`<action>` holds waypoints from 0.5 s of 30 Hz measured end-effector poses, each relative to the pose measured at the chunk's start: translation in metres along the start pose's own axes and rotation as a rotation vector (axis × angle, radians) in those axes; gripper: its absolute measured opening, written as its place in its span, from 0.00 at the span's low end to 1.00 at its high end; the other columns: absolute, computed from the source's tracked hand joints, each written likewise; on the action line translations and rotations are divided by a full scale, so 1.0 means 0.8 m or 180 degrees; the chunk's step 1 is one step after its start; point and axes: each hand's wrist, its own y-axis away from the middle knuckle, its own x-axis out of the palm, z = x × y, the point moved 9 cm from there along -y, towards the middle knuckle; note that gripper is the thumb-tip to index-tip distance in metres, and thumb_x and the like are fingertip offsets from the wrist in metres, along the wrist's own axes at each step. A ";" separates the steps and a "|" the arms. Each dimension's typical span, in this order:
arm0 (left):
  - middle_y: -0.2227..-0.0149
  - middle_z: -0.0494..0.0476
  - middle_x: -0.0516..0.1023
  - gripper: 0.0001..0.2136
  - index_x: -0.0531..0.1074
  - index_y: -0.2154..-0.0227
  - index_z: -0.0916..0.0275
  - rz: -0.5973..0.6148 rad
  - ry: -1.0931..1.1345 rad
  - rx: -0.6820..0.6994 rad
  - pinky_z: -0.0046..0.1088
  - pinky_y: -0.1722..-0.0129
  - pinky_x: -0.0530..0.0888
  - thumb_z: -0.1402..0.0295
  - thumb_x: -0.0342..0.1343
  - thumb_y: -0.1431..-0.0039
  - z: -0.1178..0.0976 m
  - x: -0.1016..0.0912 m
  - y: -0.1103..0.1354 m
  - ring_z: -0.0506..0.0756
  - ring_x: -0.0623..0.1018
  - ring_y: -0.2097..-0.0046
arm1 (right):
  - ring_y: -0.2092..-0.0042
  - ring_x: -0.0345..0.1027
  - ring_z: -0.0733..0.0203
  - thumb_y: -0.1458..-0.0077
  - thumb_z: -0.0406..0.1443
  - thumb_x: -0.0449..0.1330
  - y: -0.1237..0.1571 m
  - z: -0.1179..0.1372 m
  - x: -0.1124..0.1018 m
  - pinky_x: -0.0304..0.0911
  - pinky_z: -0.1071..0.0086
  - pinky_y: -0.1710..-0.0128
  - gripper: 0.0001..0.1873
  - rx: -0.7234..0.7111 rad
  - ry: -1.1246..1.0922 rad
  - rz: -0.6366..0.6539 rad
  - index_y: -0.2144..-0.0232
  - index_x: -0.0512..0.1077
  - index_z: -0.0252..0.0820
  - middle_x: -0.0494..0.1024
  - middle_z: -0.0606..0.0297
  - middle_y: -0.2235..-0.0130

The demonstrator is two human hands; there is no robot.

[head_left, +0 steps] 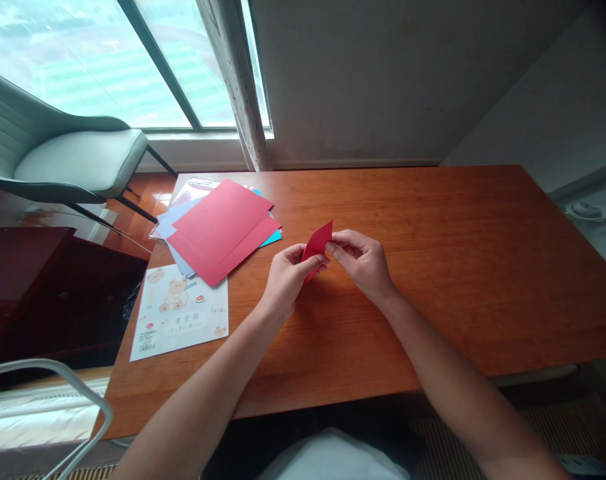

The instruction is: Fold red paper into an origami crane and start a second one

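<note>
On the near left of the smooth brown wooden table (457, 267) lies a flat white sheet (183, 323) printed with bears. A little farther and to the right, the left hand (289, 275) holds a small, angular piece of red paper (319, 241) between thumb and fingers, above the wood, and the right hand (367, 265) pinches its right edge. Farther left, large straight-edged red sheets (223, 230) overlap pale blue ones (165, 219), and at the far side hangs a cloth curtain (235, 73) in long folds.
</note>
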 end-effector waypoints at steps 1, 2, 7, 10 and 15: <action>0.71 0.53 0.80 0.08 0.80 0.70 0.65 -0.0015 0.0022 -0.0004 0.25 0.64 0.69 0.68 0.68 0.56 0.000 0.000 0.000 0.49 0.76 0.68 | 0.62 0.76 0.59 0.42 0.41 0.65 0.000 0.002 -0.001 0.71 0.65 0.61 0.08 -0.0038 0.0057 -0.0013 0.63 0.80 0.46 0.82 0.64 0.63; 0.71 0.53 0.80 0.09 0.80 0.70 0.65 -0.0030 0.0041 -0.0009 0.25 0.64 0.70 0.69 0.68 0.56 0.000 -0.001 0.000 0.49 0.76 0.68 | 0.63 0.76 0.59 0.42 0.40 0.65 0.001 0.005 -0.001 0.71 0.66 0.62 0.07 -0.0102 0.0132 -0.0033 0.63 0.80 0.46 0.82 0.64 0.64; 0.71 0.53 0.79 0.08 0.79 0.72 0.65 -0.0093 0.0141 0.0035 0.25 0.63 0.71 0.69 0.68 0.57 0.000 -0.005 -0.001 0.49 0.75 0.69 | 0.63 0.75 0.60 0.40 0.36 0.63 0.006 0.039 0.007 0.71 0.66 0.62 0.06 -0.0797 0.0524 0.0199 0.63 0.81 0.48 0.82 0.64 0.64; 0.73 0.52 0.78 0.07 0.78 0.74 0.65 -0.0081 0.0087 0.0093 0.25 0.65 0.71 0.69 0.68 0.57 -0.003 -0.005 -0.001 0.49 0.74 0.70 | 0.61 0.76 0.59 0.39 0.36 0.62 0.008 0.047 0.009 0.71 0.64 0.60 0.06 -0.0951 0.0648 0.0279 0.63 0.81 0.49 0.82 0.63 0.63; 0.69 0.57 0.82 0.12 0.80 0.67 0.66 0.0057 -0.0149 0.0256 0.28 0.61 0.72 0.62 0.66 0.49 -0.009 0.003 0.001 0.53 0.78 0.66 | 0.63 0.75 0.59 0.40 0.38 0.63 0.000 0.023 -0.008 0.71 0.64 0.62 0.05 -0.0464 0.0501 -0.0148 0.63 0.79 0.47 0.81 0.64 0.64</action>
